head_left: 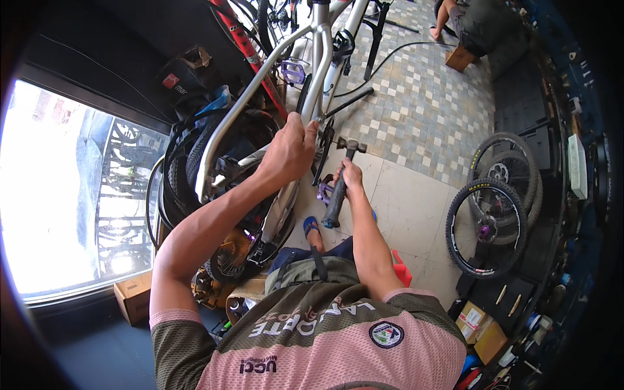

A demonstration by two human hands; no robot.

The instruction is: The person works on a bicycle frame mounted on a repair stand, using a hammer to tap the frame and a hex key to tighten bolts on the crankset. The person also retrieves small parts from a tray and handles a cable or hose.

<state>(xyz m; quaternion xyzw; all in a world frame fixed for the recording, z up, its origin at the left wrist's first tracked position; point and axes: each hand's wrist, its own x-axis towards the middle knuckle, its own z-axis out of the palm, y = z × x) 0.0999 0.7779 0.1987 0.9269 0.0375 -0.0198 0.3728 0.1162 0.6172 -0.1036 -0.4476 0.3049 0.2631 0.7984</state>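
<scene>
My left hand (289, 151) is closed around a tube of a silver bicycle frame (316, 88), which stands tilted in front of me. Fingers on its far side are hidden. In my right hand (352, 177) is a hammer (334, 207), gripped by its dark handle just below the head. The hammer head points away from me, to the right of the frame and apart from it. A purple pedal (324, 189) shows just left of the hammer, beside the crank. Further off, a second purple pedal (293, 72) sits left of the frame.
Loose bicycle wheels (486, 229) lean at the right beside black cases. Tyres (175, 172) and a red bike frame (250, 55) crowd the left, near a bright window. A cardboard box (133, 298) sits lower left. Another person (484, 29) is seated at the far right.
</scene>
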